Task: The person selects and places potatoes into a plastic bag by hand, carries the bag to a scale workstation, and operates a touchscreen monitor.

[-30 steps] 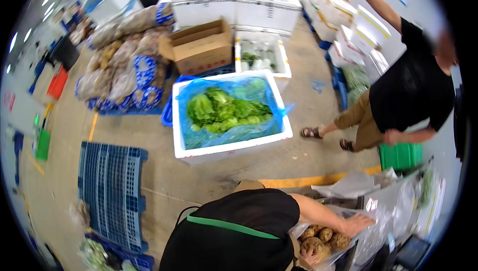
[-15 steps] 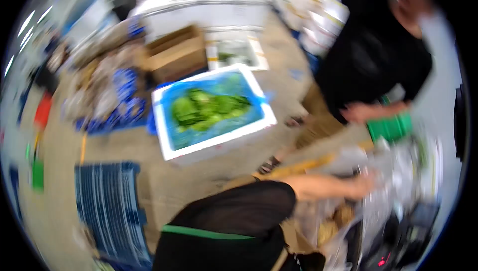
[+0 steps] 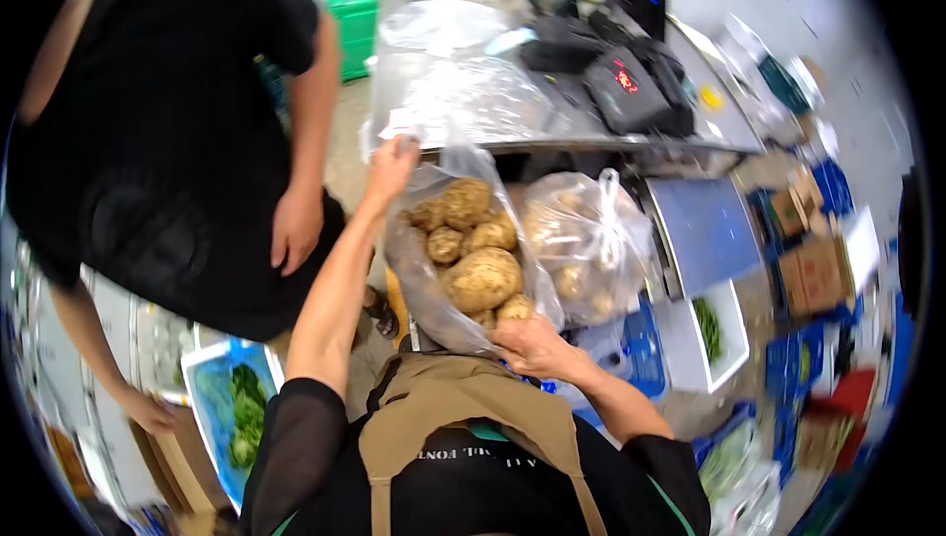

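Observation:
An open clear plastic bag (image 3: pixel 414 295) full of brown potatoes (image 3: pixel 481 278) stands in front of my waist. My left hand (image 3: pixel 392 169) is closed at the bag's far left rim, beside the table edge. At the near right rim, my right hand (image 3: pixel 537 347) grips the gathered plastic close to the potatoes. Its fingertips are partly hidden by the bag. To the right, touching or nearly touching this bag, is a tied clear bag (image 3: pixel 581 240) with more potatoes inside.
A metal table (image 3: pixel 473 137) holds clear plastic bags (image 3: pixel 473 93) and a scale with red digits (image 3: pixel 626 88). A person in black (image 3: pixel 168 162) stands close on my left. Foam boxes with greens (image 3: pixel 695 334) and blue crates (image 3: pixel 793 364) are at the right.
My view has swung from the floor with the foam box of greens to the table and potato bag. The other person now appears on my left. Both my hands are now on the bag.

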Motion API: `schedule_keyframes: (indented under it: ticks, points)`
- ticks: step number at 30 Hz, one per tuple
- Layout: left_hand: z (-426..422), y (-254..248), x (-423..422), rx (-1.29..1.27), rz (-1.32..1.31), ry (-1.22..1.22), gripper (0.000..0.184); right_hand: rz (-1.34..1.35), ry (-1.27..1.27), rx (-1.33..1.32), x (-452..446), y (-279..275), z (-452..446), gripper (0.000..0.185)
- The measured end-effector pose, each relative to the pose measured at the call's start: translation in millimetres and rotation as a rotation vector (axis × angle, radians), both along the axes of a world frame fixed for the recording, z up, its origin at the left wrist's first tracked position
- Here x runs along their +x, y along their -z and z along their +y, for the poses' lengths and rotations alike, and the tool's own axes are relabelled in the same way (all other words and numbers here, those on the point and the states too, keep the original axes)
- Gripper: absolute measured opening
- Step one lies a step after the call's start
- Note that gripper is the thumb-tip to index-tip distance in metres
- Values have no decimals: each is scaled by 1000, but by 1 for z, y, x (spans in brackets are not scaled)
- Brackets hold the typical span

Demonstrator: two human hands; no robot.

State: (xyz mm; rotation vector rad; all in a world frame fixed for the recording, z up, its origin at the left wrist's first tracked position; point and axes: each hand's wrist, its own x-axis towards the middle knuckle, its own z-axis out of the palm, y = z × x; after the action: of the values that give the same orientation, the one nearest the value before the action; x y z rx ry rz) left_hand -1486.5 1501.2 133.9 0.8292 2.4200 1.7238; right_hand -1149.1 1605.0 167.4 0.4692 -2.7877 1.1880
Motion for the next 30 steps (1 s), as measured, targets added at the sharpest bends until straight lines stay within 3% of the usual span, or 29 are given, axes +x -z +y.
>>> schedule_keyframes:
  ticks: [1,2,6,9,12,19,24,30]
  points:
    - [9,7,-7,218,-111,163,21,-10,-6,16,2,-2,0,12]
    - [12,-13,9,285,-380,248,22,41,8,-65,4,-7,0,14]
    - [14,-48,64,252,-447,427,19,-82,61,-32,36,-25,8,19]
    - [22,-53,55,459,-478,173,17,-98,122,-101,29,-30,28,19]
    - [16,-56,34,591,-612,268,20,13,151,16,9,-16,43,14]
    - [33,-45,52,553,-576,275,31,22,113,208,-14,-11,61,28]
    - [38,-32,56,431,-524,226,18,59,165,209,-13,4,69,37]
    - [46,-27,55,433,-542,204,19,57,280,281,-13,11,72,33]
